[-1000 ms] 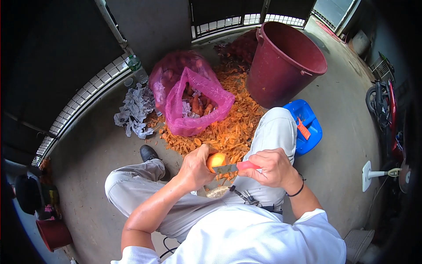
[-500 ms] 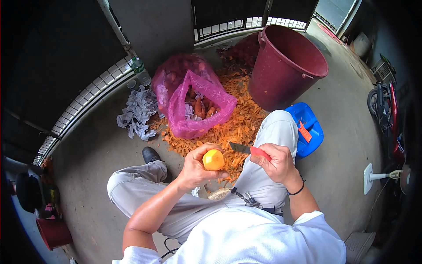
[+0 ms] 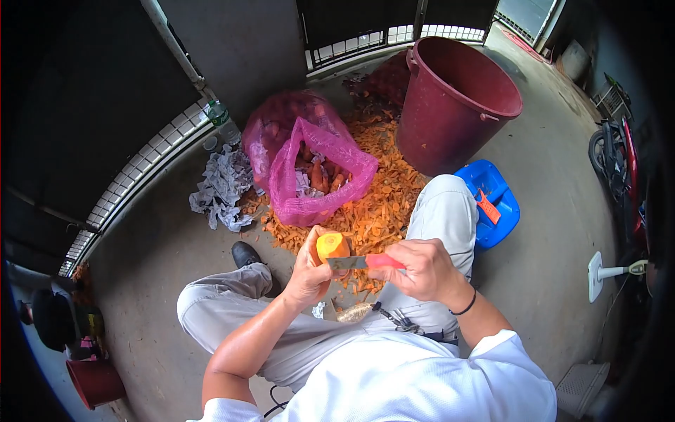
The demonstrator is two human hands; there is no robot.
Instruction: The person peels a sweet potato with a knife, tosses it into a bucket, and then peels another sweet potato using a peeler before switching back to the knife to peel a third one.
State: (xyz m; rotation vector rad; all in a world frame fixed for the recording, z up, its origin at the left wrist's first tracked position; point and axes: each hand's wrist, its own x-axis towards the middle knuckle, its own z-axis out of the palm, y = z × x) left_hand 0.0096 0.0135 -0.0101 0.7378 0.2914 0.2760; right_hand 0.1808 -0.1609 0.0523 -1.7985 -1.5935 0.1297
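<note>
My left hand (image 3: pixel 309 273) is wrapped round a peeled carrot (image 3: pixel 332 245), its flat-cut end turned up toward me. In my right hand (image 3: pixel 425 269) is a knife (image 3: pixel 348 263) with a red handle and a dark, broad blade. The blade lies across the near side of the carrot, close to my left thumb. Whether it has cut in, I cannot tell. Below and beyond both hands, a heap of orange peelings (image 3: pixel 390 211) covers the floor between my legs.
A pink mesh bag (image 3: pixel 323 200) of unpeeled carrots lies open ahead, beside crumpled paper (image 3: pixel 223 186) and a plastic bottle (image 3: pixel 223 121). A large maroon bin (image 3: pixel 446 105) stands behind the peelings. By my right knee, a blue basin (image 3: pixel 503 225) holds an orange peeler (image 3: pixel 488 207).
My right hand has moved left, bringing the knife from beside the carrot to across it. My left hand has shifted slightly left and tilted the carrot.
</note>
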